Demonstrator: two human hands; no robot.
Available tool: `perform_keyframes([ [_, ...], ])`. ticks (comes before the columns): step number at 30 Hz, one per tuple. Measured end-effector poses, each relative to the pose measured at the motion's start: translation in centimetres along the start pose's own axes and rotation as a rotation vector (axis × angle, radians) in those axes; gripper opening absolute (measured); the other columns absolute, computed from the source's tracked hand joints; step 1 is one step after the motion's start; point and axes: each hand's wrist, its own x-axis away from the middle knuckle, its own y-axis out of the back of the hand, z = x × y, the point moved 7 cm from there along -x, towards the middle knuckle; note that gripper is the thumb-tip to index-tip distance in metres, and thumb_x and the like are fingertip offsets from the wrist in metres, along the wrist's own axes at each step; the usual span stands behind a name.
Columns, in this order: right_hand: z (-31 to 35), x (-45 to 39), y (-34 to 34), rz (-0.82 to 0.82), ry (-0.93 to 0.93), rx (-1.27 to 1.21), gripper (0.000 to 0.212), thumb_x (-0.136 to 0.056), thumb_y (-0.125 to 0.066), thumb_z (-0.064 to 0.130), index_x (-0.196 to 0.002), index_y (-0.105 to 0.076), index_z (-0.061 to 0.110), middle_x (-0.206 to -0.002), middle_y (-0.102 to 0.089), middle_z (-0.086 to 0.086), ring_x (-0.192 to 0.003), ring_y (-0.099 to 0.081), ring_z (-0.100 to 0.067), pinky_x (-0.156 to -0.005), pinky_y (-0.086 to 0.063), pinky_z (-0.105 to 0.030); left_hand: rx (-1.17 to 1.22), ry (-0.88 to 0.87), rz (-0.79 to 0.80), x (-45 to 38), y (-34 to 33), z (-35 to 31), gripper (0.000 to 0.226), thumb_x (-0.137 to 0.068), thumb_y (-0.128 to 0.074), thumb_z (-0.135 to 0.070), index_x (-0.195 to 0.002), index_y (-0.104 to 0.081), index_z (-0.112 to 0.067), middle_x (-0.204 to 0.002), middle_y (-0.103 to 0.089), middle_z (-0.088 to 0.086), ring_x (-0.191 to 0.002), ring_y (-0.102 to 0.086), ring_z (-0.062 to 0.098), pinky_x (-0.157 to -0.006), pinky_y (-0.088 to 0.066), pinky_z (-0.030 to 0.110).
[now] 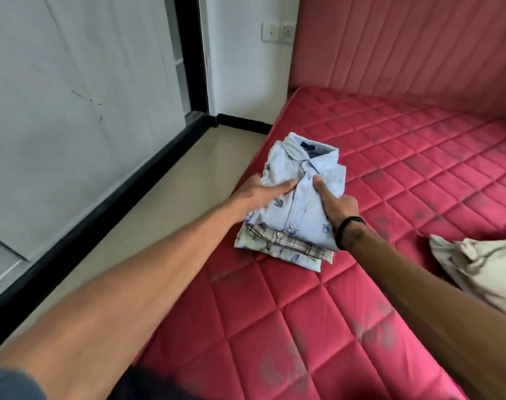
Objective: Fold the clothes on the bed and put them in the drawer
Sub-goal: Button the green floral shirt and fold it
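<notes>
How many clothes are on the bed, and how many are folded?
Folded shirts in the stack: 3, a blue shirt on top, a plaid shirt under it, and a pale printed shirt at the bottom.
Unfolded clothes: 1, a cream garment at the right edge.
Total: 4

Cream garment (pixel 488 269) edge-cropped (right side)

Illumination is bright, diffuse daylight. Shadows are soft and faint. Wide-angle distortion curves the black skirting (pixel 101 209) at left. The left hand (pixel 257 194) shows slight motion blur. No glare.
</notes>
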Motion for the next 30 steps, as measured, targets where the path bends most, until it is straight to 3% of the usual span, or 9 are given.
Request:
perform_keyframes([
  [2, -2.3, -1.6, -0.5, -0.013, -0.024, 0.039, 0.056, -0.079, -0.075, 0.066, -0.096, -0.07, 0.013, -0.098, -0.074, -0.004, -0.08, -0.068, -0.016, -0.075, -0.053, -0.031, -0.033, 0.002, -0.032, -1.7, -1.4, 2.3, 0.129, -0.063, -0.065, -0.092, -0.161, -0.025, -0.019, -0.162, -0.038, 0.007, -0.144, -0.044, 0.03, -0.115, -0.043, 0.047],
  [6, -4.1, -3.3, -0.8, -0.051, -0.015, 0.064, 0.074, -0.074, -0.074, 0.074, -0.114, -0.07, 0.011, -0.106, -0.074, -0.004, -0.093, -0.07, -0.023, -0.089, -0.058, -0.039, 0.014, -0.073, -0.12, -3.8, -2.2, 4.7, 0.116, -0.048, -0.065, -0.101, -0.14, -0.055, -0.031, -0.13, -0.069, -0.003, -0.116, -0.068, 0.021, -0.1, -0.056, 0.042],
  [10, -3.4, -3.0, -0.9, -0.065, 0.018, 0.076, 0.081, -0.073, -0.07, 0.078, -0.119, -0.067, 0.011, -0.107, -0.073, -0.004, -0.095, -0.069, -0.023, -0.088, -0.057, -0.038, 0.007, -0.156, -0.117, -3.4, -1.2, 3.6, 0.101, -0.055, -0.072, -0.09, -0.134, -0.06, -0.028, -0.12, -0.072, -0.007, -0.108, -0.069, 0.014, -0.098, -0.057, 0.039],
  [14, -3.0, -2.3, -0.1, -0.049, -0.011, 0.116, 0.099, -0.067, -0.065, 0.087, -0.128, -0.063, 0.01, -0.12, -0.071, -0.006, -0.103, -0.069, -0.026, -0.087, -0.056, -0.035, -0.078, -0.096, -0.137, -2.9, -1.0, 2.9, 0.137, -0.038, -0.068, -0.1, -0.148, -0.046, -0.022, -0.14, -0.061, 0.001, -0.124, -0.061, 0.023, -0.107, -0.05, 0.039],
  [16, -2.2, -1.8, 1.0, -0.019, -0.045, 0.122, 0.093, -0.076, -0.067, 0.078, -0.134, -0.059, 0.006, -0.124, -0.069, -0.008, -0.106, -0.068, -0.027, -0.08, -0.053, -0.029, -0.197, -0.033, -0.143, -1.9, -1.2, 0.4, 0.13, -0.058, -0.079, -0.082, -0.157, -0.027, -0.017, -0.153, -0.048, 0.009, -0.134, -0.052, 0.031, -0.11, -0.044, 0.039],
  [19, -1.3, -0.8, 2.3, 0.062, -0.009, 0.188, 0.076, -0.082, -0.07, 0.07, -0.125, -0.064, 0.007, -0.107, -0.072, -0.007, -0.08, -0.07, -0.021, -0.054, -0.054, -0.025, -0.584, -0.041, -0.319, 0.4, -0.1, -4.8, 0.122, -0.079, -0.085, -0.045, -0.162, 0.001, -0.025, -0.158, -0.028, 0.022, -0.142, -0.035, 0.042, -0.111, -0.035, 0.052],
  [22, -1.1, -0.1, 6.5, 0.007, 0.052, 0.307, 0.086, -0.081, -0.066, 0.072, -0.141, -0.048, 0.013, -0.124, -0.067, -0.011, -0.103, -0.07, -0.029, -0.085, -0.061, -0.044, -0.823, -0.448, -0.449, 3.4, -3.5, -11.0, 0.097, -0.082, -0.073, -0.014, -0.161, -0.017, -0.024, -0.151, -0.038, 0.021, -0.137, -0.037, 0.043, -0.107, -0.036, 0.052],
  [25, -0.7, 0.5, 15.6, -0.214, 0.142, 0.413, 0.068, -0.091, -0.064, 0.059, -0.137, -0.052, 0.011, -0.133, -0.062, -0.016, -0.123, -0.06, -0.033, -0.104, -0.047, -0.041, -0.702, -0.766, -0.257, 4.8, -11.7, -14.2, 0.06, -0.085, -0.068, -0.01, -0.143, -0.054, -0.015, -0.138, -0.056, 0.017, -0.128, -0.051, 0.04, -0.108, -0.041, 0.046],
  [30, -4.4, 2.9, 32.6, -0.64, 0.029, 0.48, 0.053, -0.093, -0.063, 0.049, -0.131, -0.053, 0.013, -0.136, -0.051, -0.021, -0.131, -0.047, -0.042, -0.105, -0.04, -0.046, -0.586, -0.683, 0.063, 4.4, -26.1, -14.4, 0.051, -0.091, -0.071, -0.037, -0.137, -0.059, -0.019, -0.132, -0.064, 0.012, -0.127, -0.057, 0.031, -0.11, -0.039, 0.034],
])
